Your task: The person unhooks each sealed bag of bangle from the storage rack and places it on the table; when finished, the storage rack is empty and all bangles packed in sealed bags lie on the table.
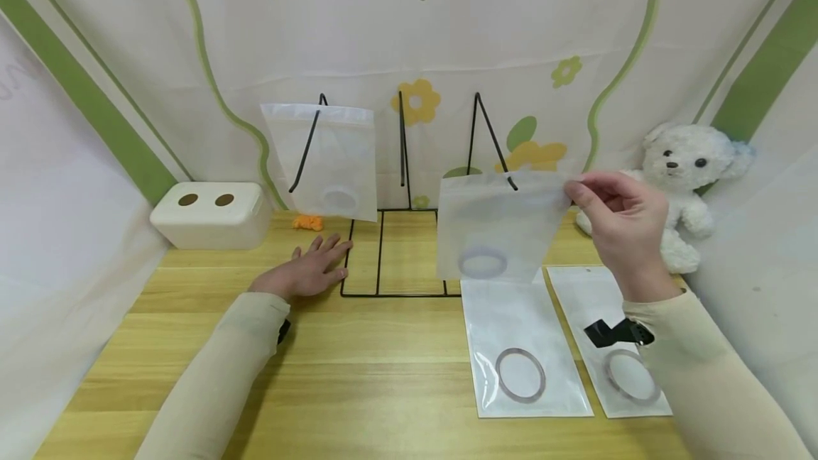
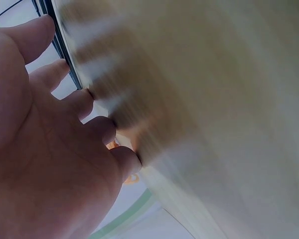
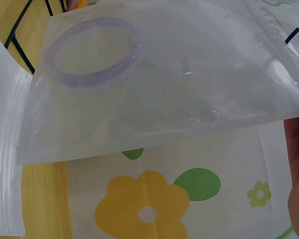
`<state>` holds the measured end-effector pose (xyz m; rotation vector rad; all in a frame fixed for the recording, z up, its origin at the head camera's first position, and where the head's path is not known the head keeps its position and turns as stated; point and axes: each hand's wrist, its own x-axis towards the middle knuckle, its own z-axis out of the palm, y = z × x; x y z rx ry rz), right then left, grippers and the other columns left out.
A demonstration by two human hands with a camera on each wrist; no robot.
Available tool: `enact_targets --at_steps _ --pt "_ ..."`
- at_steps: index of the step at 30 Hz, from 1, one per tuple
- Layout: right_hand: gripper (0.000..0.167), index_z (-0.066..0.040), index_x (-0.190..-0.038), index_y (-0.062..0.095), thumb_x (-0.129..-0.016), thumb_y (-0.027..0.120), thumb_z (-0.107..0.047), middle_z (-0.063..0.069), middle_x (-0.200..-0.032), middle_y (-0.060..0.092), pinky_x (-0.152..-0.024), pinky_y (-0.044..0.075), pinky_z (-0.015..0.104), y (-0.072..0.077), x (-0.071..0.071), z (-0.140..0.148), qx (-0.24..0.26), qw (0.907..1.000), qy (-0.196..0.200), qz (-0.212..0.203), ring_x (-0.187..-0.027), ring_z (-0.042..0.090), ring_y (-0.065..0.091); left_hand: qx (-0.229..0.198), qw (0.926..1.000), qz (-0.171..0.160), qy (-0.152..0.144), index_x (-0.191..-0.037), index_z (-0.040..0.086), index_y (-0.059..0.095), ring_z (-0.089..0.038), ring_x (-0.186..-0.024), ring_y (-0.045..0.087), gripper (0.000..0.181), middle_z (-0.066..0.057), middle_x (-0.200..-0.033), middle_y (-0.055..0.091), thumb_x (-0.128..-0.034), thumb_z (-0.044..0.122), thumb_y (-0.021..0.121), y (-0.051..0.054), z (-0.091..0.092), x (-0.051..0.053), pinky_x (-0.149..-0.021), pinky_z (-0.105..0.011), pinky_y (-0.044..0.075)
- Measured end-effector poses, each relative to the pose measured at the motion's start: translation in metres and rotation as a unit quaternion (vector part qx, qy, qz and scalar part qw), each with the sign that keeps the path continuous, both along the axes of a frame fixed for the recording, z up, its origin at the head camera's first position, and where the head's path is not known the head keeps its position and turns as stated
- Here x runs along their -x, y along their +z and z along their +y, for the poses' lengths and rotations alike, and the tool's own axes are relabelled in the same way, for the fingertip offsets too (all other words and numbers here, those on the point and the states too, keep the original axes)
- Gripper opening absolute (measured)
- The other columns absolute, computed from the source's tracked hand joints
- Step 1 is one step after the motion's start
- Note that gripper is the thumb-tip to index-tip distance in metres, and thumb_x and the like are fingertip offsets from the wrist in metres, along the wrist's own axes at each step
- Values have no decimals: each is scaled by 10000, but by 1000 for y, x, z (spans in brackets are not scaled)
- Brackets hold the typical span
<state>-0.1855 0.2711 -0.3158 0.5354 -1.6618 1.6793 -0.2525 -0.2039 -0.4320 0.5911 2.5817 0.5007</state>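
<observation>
My right hand (image 1: 623, 226) pinches the upper right corner of a translucent zip bag (image 1: 492, 215) between thumb and forefinger. A pale purple bangle (image 3: 82, 79) lies low inside this bag. The tip of the black rack's right hook (image 1: 492, 132) pokes out at the bag's top edge. Fingers spread, my left hand (image 1: 309, 270) rests on the wooden table, its fingertips at the left side of the rack's wire base (image 1: 402, 295). Another bag (image 1: 345, 155) with a ring-shaped thing inside hangs from the left hook (image 1: 305, 150). The middle hook (image 1: 402, 140) bears no bag.
Two white-backed bags, one nearer the middle (image 1: 498, 318) and one to the right (image 1: 578, 300), lie on the table (image 1: 358, 389) with bangles inside. A white box (image 1: 211, 226) and a small orange figure (image 1: 308, 222) stand left. A white teddy bear (image 1: 680, 190) sits right.
</observation>
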Motion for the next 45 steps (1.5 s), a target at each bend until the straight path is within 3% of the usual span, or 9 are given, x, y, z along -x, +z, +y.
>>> enact_targets --at_steps 17,22,33,40,45 --pt "134 262 -948 710 -828 687 318 118 -855 804 -696 622 194 2 -21 -2 546 9973 475 119 -721 157 762 -80 10000 25 -24 -1747 134 184 -560 -1650 -28 674 -242 -1814 28 -1175 380 442 2 0 -2 -1237 -842 -19" --pt "124 281 -935 693 -823 676 330 124 -841 807 -661 603 184 2 -27 0 611 9958 617 281 -714 157 765 -146 9999 -5 -21 -1747 137 185 -559 -1649 -35 685 -241 -1814 26 -1168 388 453 1 -1 -2 -1235 -842 -30" --pt "80 220 -929 720 -855 741 242 43 -872 815 -646 570 128 -5 -45 -15 -211 9996 208 32 -708 80 734 -147 9998 134 -31 -1743 134 206 -574 -1643 -11 665 -250 -1810 50 -1171 374 447 1 0 -3 -1228 -854 -8" --pt "127 200 -913 710 -901 803 114 30 -945 825 -665 590 136 -20 -52 -38 -301 9971 658 244 -768 75 771 -105 9999 73 12 -1744 138 205 -564 -1648 -13 661 -242 -1813 48 -1172 370 444 3 2 -3 -1237 -844 -9" --pt "58 177 -924 700 -916 755 159 37 -1036 823 -708 596 136 -28 -57 -53 -554 9914 1131 365 -864 78 777 -106 9999 99 0 -1743 139 209 -570 -1646 -6 662 -246 -1811 55 -1171 380 441 2 3 -2 -1235 -846 -6"
